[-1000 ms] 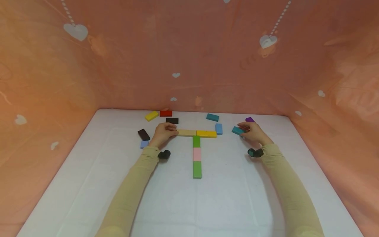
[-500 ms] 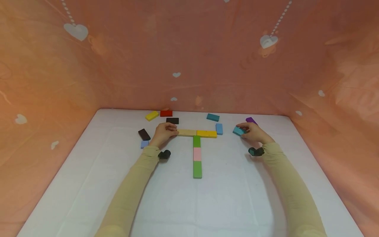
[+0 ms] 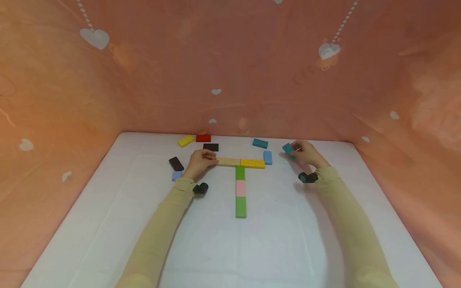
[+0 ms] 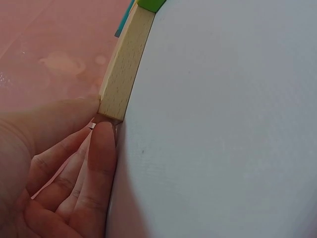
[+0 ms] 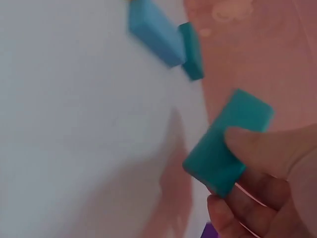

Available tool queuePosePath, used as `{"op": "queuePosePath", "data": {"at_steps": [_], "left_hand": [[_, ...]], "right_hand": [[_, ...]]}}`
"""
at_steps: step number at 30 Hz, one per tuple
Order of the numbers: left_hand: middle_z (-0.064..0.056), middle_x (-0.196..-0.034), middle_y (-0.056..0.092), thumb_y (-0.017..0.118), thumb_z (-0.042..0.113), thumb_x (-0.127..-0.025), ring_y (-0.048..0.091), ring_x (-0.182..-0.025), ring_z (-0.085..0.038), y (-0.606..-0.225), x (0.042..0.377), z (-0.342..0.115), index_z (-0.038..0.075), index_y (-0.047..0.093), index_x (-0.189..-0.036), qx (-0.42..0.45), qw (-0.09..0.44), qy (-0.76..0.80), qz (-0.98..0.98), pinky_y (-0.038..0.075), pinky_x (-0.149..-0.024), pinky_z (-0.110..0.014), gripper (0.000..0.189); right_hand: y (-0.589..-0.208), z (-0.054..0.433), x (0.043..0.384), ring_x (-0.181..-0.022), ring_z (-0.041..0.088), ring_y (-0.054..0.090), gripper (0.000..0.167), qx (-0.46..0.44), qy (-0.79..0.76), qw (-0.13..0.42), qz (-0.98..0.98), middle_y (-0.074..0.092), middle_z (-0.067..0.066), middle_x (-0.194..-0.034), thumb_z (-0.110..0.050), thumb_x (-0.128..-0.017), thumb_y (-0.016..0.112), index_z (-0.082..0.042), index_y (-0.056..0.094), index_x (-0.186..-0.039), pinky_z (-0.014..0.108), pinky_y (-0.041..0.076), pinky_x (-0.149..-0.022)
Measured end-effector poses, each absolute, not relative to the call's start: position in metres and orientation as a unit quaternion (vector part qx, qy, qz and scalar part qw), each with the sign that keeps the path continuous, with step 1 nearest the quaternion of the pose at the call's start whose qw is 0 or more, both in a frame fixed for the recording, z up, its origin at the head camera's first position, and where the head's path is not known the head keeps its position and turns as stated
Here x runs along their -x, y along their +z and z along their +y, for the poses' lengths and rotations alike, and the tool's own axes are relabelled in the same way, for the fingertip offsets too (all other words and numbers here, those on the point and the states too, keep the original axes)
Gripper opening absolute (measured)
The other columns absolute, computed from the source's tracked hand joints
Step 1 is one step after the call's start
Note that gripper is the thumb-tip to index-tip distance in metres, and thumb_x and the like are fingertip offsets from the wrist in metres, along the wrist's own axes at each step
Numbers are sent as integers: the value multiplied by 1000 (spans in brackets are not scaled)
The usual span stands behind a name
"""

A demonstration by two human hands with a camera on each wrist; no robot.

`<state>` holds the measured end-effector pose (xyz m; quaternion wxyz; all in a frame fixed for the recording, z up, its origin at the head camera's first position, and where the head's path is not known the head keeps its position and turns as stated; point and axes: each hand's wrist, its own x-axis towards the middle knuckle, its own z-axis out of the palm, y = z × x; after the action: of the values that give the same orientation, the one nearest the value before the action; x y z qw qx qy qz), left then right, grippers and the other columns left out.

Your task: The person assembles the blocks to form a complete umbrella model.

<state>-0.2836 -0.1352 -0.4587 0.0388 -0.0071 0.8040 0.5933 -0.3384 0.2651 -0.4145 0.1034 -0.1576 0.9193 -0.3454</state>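
My right hand (image 3: 309, 153) pinches a teal wooden block (image 3: 289, 150) between thumb and fingers; the right wrist view shows the thumb lying across the block's broad face (image 5: 228, 144). My left hand (image 3: 200, 163) is at the left end of a plain wood block (image 3: 228, 161), its thumb at a corner and a fingertip against the end face (image 4: 113, 118). Touching that block's other end is a yellow-orange block (image 3: 253, 163). Below their joint runs a column: a green block (image 3: 240, 173), a pink block (image 3: 241, 188) and another green block (image 3: 241, 207).
A light blue block (image 3: 268, 157) stands by the row's right end, with a second teal block (image 3: 260, 143) behind it. Yellow (image 3: 185, 141), red (image 3: 203, 138), black (image 3: 211, 147), dark brown (image 3: 176, 163) and periwinkle (image 3: 176, 176) blocks lie left. Purple (image 5: 210, 231) peeks out near my right hand.
My right hand has moved slightly away from me, raising and turning the teal block. The purple block is now hidden behind it in the head view. My left hand stays in place.
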Motion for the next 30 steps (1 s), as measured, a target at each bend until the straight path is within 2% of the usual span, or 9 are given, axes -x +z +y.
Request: {"op": "queuePosePath", "data": {"at_steps": [5,13,18,23,26,30], "left_hand": [[-14,-99,66,73,6,-84,61,-89,-21,-458,284,-136,-3,65,-110,11,40,594,803,53,-77,-25,28],[-14,-97,66,73,5,-84,62,-87,-20,-459,284,-137,-3,65,-109,8,40,591,805,54,-76,-25,28],[-13,-97,67,74,8,-83,62,-89,-21,-460,284,-136,-1,66,-108,4,29,573,819,52,-78,-27,27],[-13,-97,67,74,8,-84,62,-90,-21,-461,284,-137,-2,66,-109,7,34,582,813,52,-78,-27,28],[-13,-97,66,74,7,-84,62,-89,-21,-462,285,-137,-2,65,-109,8,36,588,808,53,-78,-27,28],[-13,-97,66,74,7,-84,61,-88,-20,-463,285,-137,-2,65,-108,11,35,590,806,53,-77,-26,27]], "right_hand": [[-409,246,350,-119,41,45,45,88,-437,130,886,43,31,-131,-14,-99,51,14,37,-132,50,39,-100],[-414,209,359,-115,30,48,49,-46,-577,141,803,38,20,-138,-21,-102,45,3,28,-141,42,40,-102],[-416,192,363,-113,29,43,45,-54,-587,142,795,39,19,-133,-18,-103,42,6,30,-139,40,38,-103],[-418,176,367,-105,28,49,39,-42,-558,132,818,46,21,-125,-17,-103,43,9,39,-131,37,42,-97],[-419,166,371,-103,25,51,41,-36,-547,135,825,46,22,-130,-20,-103,43,9,40,-132,37,45,-96],[-419,151,375,-109,28,50,45,-44,-568,168,805,39,23,-138,-20,-103,42,7,33,-138,42,43,-99]]}}
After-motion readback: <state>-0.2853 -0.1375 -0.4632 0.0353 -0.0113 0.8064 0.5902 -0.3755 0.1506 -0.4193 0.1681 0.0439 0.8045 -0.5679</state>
